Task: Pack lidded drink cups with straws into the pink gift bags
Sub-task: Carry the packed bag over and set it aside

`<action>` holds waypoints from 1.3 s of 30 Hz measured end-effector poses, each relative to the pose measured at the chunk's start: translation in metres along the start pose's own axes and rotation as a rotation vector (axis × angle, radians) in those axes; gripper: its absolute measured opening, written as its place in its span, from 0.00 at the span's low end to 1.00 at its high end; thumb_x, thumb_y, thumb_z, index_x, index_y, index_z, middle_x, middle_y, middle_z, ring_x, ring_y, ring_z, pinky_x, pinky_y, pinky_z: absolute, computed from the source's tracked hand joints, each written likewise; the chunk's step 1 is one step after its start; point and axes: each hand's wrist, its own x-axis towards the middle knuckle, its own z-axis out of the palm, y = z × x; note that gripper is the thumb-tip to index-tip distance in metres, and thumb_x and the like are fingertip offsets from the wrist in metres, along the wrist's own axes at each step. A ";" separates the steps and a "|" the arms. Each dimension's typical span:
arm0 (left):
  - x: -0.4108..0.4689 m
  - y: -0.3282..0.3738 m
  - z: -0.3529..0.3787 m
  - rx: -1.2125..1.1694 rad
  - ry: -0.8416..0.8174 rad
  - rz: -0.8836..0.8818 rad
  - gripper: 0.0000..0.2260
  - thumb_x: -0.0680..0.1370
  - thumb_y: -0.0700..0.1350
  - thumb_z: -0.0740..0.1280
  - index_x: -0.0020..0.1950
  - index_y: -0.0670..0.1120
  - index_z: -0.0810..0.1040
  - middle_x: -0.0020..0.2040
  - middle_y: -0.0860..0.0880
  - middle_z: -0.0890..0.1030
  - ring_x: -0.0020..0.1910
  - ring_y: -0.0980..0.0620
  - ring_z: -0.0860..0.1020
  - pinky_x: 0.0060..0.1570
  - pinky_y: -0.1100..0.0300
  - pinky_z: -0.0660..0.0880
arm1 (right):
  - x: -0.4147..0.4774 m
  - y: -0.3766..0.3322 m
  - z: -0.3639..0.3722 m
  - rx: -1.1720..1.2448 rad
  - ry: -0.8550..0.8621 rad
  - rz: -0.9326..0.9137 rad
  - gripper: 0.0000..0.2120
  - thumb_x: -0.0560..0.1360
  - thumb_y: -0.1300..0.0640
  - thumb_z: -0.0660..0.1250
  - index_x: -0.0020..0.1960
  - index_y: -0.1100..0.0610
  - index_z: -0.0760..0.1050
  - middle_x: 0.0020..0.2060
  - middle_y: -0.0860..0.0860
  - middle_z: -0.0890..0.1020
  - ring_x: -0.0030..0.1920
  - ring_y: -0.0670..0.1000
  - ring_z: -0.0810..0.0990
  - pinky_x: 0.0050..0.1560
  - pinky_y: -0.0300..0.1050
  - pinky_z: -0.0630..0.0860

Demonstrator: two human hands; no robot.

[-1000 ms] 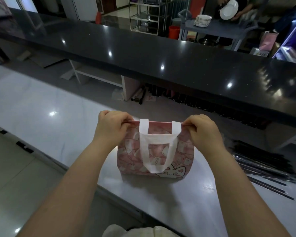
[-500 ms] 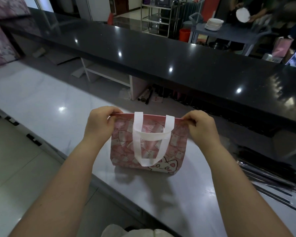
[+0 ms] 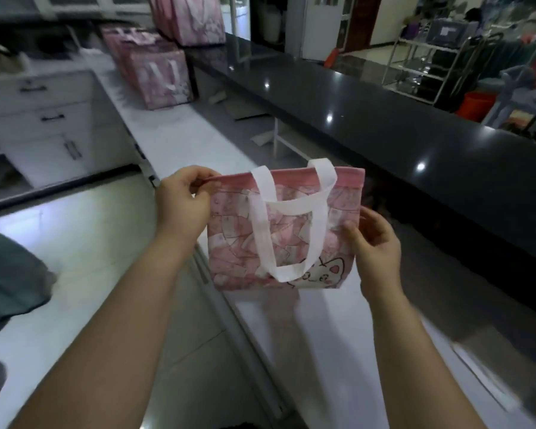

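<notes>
A pink gift bag [image 3: 294, 239] with white handles and a cartoon cat print hangs in the air above the near edge of the white counter [image 3: 319, 323]. My left hand [image 3: 183, 202] pinches its top left rim. My right hand [image 3: 373, 246] is at the bag's right side, lower down, fingers spread and just touching the side fold. The bag's mouth looks flat and closed; what is inside is hidden. No cups or straws are in view.
Several pink gift bags [image 3: 155, 66] stand at the far end of the white counter. A black raised counter [image 3: 399, 131] runs along the right. White drawers [image 3: 50, 125] are at left, and a grey-green cloth [image 3: 10, 277] lies on the left worktop.
The bag has been lifted off the counter and carried left as my head turned left. My right hand has let go of the top rim and dropped to the bag's side.
</notes>
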 end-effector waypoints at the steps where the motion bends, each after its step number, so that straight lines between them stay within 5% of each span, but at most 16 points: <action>1: 0.005 -0.003 -0.011 0.008 0.041 -0.018 0.10 0.74 0.35 0.71 0.44 0.52 0.81 0.39 0.57 0.81 0.37 0.61 0.79 0.43 0.69 0.76 | -0.001 0.006 0.014 0.033 -0.048 0.010 0.12 0.69 0.59 0.75 0.51 0.50 0.81 0.45 0.45 0.86 0.44 0.43 0.84 0.40 0.35 0.79; 4: 0.024 -0.011 -0.047 0.039 0.122 -0.039 0.09 0.75 0.36 0.71 0.45 0.51 0.81 0.39 0.55 0.82 0.37 0.63 0.79 0.43 0.72 0.75 | -0.001 0.013 0.060 0.084 -0.101 -0.002 0.08 0.72 0.64 0.73 0.45 0.51 0.82 0.39 0.47 0.86 0.40 0.45 0.85 0.38 0.35 0.79; 10: 0.068 -0.018 -0.139 -0.017 0.287 -0.027 0.13 0.74 0.40 0.74 0.41 0.60 0.80 0.37 0.62 0.81 0.36 0.66 0.79 0.40 0.72 0.75 | 0.006 -0.012 0.177 0.165 -0.179 -0.066 0.03 0.73 0.57 0.73 0.40 0.51 0.82 0.38 0.52 0.85 0.39 0.51 0.83 0.40 0.47 0.82; 15: 0.123 -0.042 -0.218 -0.314 0.440 -0.043 0.08 0.75 0.38 0.72 0.49 0.49 0.83 0.41 0.57 0.84 0.42 0.61 0.82 0.42 0.63 0.80 | 0.011 -0.033 0.290 0.229 -0.263 -0.122 0.06 0.74 0.57 0.73 0.38 0.51 0.82 0.35 0.48 0.84 0.36 0.47 0.82 0.36 0.41 0.79; 19: 0.177 -0.073 -0.285 -0.386 0.379 -0.041 0.13 0.76 0.37 0.71 0.59 0.49 0.81 0.50 0.57 0.85 0.51 0.59 0.82 0.47 0.64 0.79 | 0.016 -0.046 0.384 0.258 -0.299 -0.141 0.06 0.74 0.56 0.72 0.38 0.50 0.82 0.35 0.48 0.84 0.35 0.47 0.82 0.34 0.39 0.78; 24: 0.244 -0.115 -0.356 -0.411 0.287 -0.013 0.24 0.70 0.44 0.75 0.66 0.52 0.76 0.61 0.54 0.81 0.61 0.56 0.78 0.55 0.53 0.79 | 0.033 -0.059 0.500 0.302 -0.294 -0.191 0.05 0.74 0.56 0.72 0.40 0.53 0.81 0.34 0.48 0.83 0.35 0.47 0.81 0.36 0.40 0.78; 27: 0.274 -0.149 -0.382 -0.454 0.288 -0.086 0.22 0.70 0.45 0.76 0.64 0.53 0.77 0.60 0.54 0.81 0.60 0.52 0.79 0.53 0.47 0.80 | 0.047 -0.059 0.558 0.293 -0.286 -0.207 0.06 0.75 0.55 0.72 0.38 0.51 0.81 0.34 0.49 0.83 0.35 0.48 0.81 0.36 0.42 0.79; 33: 0.320 -0.226 -0.393 -0.455 0.328 -0.171 0.13 0.68 0.50 0.76 0.50 0.49 0.82 0.48 0.52 0.86 0.47 0.52 0.84 0.39 0.63 0.80 | 0.091 -0.048 0.649 0.246 -0.256 -0.227 0.06 0.75 0.55 0.71 0.39 0.52 0.81 0.34 0.48 0.83 0.34 0.46 0.81 0.34 0.39 0.78; 39: 0.400 -0.280 -0.393 -0.393 0.315 -0.264 0.05 0.74 0.41 0.74 0.49 0.47 0.83 0.46 0.50 0.86 0.46 0.51 0.84 0.42 0.61 0.80 | 0.154 -0.029 0.727 0.164 -0.260 -0.246 0.08 0.75 0.53 0.71 0.37 0.50 0.80 0.34 0.45 0.81 0.37 0.48 0.78 0.41 0.47 0.77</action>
